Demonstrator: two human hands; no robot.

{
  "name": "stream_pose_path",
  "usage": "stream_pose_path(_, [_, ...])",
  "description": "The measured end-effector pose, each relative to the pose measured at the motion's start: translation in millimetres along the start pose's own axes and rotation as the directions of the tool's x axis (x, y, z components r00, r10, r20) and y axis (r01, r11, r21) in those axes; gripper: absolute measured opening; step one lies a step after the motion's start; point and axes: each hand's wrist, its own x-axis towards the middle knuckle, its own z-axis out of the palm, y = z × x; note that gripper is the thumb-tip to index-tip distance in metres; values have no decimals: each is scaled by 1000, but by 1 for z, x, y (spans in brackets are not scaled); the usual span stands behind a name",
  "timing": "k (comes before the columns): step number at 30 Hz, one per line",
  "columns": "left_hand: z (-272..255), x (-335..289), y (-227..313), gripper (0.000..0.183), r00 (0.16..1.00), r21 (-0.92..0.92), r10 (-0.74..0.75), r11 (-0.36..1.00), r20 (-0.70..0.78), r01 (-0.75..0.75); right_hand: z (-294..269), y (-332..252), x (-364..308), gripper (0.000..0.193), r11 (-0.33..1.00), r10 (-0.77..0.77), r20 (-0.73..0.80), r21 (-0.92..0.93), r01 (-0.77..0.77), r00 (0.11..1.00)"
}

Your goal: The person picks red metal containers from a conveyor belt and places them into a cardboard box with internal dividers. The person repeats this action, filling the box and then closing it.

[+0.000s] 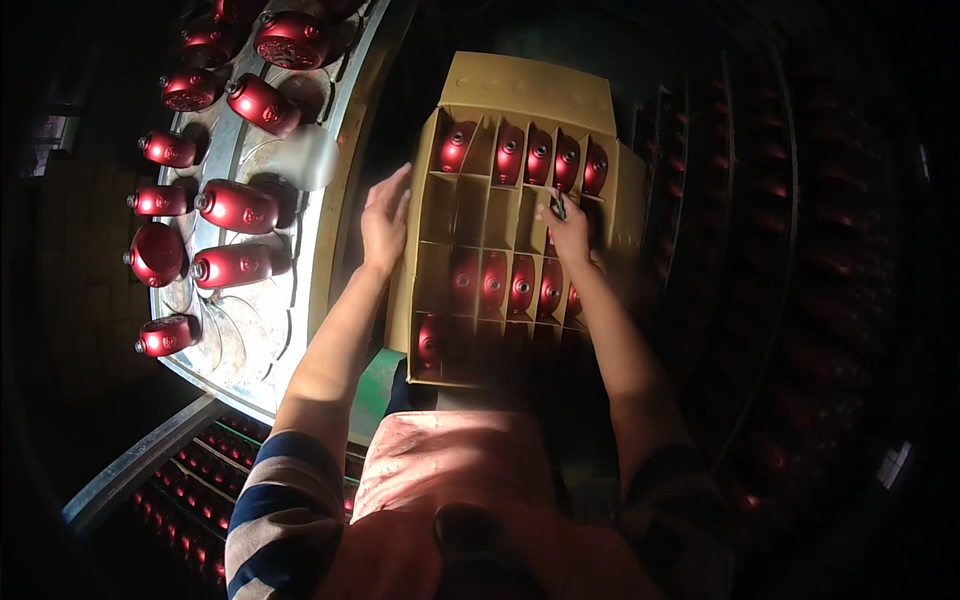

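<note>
A cardboard box point(524, 85) with card dividers stands in front of me, its flap raised at the far side. Glossy red bottles point(508, 155) stand neck up in many of its cells, while several cells in the second row and at the left hold none. My right hand point(570, 232) reaches into the second row from the far end. Its thumb and fingers are pinched on the dark neck of a red bottle point(550, 243), mostly hidden beneath the hand. Against the box's left wall, my left hand point(384, 222) rests with fingers stretched out, holding nothing.
To my left a metal-edged table point(262, 335) carries several red bottles point(238, 207), most lying on their sides. Rows of red bottles point(185, 500) show below it at the lower left. More red bottles point(765, 190) stand in dim rows to the right. A pink apron point(450, 460) covers my front.
</note>
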Motion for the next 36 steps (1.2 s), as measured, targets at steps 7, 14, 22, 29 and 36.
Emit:
stream_pose_path(7, [123,123,-115,46,954,646,-34,743,297,-174,79,19,132,47,750,-34,-37,-661,1,999])
stream_pose_path(14, [134,118,-113,31,954,469,220,834,204,-292,74,18,129,36,820,-72,-104,-573,-1,992])
stream_pose_path(22, [20,4,13,34,977,26,156,988,-146,-154,61,23,130,24,762,-112,-15,-644,76,994])
stream_pose_path(29, [-117,-156,80,34,932,-460,-213,886,-293,58,77,62,156,32,864,-183,-72,-488,125,981])
stream_pose_path(36, [-204,-189,96,37,814,-413,-213,910,-540,-36,14,-60,67,14,960,-215,-54,-195,201,975])
